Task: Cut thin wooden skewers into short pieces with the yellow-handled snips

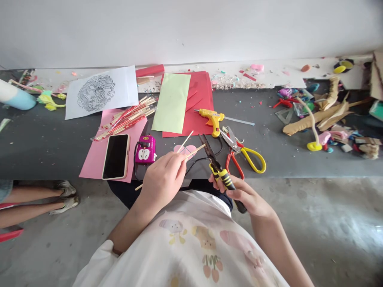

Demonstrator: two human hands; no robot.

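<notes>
My left hand (164, 179) is closed around thin wooden sticks (196, 151); two ends point up past the fingers and one end shows below the hand. In my right hand (243, 193) are pliers (221, 174) with yellow and black handles. Their dark jaws are at the tip of one stick; whether they grip it I cannot tell. Behind the sticks lies a small pink paper piece (180, 149) with lines on it, partly hidden. A yellow glue gun (212, 118), yellow-handled scissors (249, 154) and a red-handled tool (229, 163) lie just beyond the pliers.
Left of my hands are a purple power socket (145, 148), a phone (116, 156) on pink paper (92, 159), and bundled sticks (128, 117). Green paper (172, 101) overlaps red sheets (203, 89). A dragon print (101, 93) lies behind. Craft scraps (326, 115) cover the right. Another person's legs (32, 203) show left.
</notes>
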